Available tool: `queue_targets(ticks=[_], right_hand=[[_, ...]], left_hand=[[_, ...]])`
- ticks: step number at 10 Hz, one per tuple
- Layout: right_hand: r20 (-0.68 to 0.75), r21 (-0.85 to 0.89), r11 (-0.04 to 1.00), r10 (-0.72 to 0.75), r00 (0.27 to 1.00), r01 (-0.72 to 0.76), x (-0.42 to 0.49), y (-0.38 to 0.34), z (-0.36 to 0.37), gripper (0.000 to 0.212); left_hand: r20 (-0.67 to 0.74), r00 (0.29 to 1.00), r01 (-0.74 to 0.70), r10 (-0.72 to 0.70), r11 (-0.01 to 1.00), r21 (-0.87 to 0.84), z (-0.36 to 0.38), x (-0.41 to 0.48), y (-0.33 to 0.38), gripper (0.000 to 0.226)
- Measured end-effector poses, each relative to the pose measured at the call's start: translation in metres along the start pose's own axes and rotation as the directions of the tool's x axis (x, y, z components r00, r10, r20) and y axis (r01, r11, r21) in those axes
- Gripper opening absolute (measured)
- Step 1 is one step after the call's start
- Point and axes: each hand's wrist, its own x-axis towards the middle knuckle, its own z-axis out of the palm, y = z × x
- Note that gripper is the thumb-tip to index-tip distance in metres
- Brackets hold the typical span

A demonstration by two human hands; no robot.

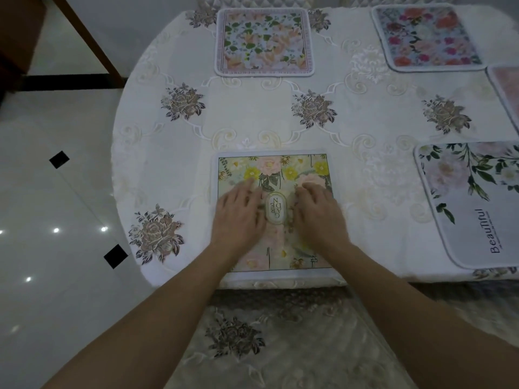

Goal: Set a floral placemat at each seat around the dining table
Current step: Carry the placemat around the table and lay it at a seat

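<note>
Both hands lie flat, fingers spread — left hand and right hand pressing a yellow-flowered placemat at the tabletop's near edge. Two placemats lie along the far edge, one at the near right — the green-leaf placemat, the red-rose placemat and the "Beautiful" placemat.

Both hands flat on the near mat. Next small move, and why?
Probably lift both hands off and step to the next seat. The left hand and right hand lie palms down on the near mat, which sits flat and roughly square to the table edge, so it looks placed. Other mats, like the far mat, are already down.
</note>
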Motion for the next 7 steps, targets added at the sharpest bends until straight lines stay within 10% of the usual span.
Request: queue_targets(ticks=[3,7], right_hand=[[0.141,-0.083,0.996,-0.011,0.99,0.022,-0.01,0.021,0.028,0.079],[0.285,-0.098,0.995,0.045,0.957,-0.018,0.0,0.02,-0.024,0.074]], left_hand=[[0.094,0.996,-0.015,0.004,0.993,0.115,0.031,-0.003,-0.026,0.071],[0.146,0.989,0.002,-0.012,0.998,0.066,-0.023,0.007,0.006,0.074]])
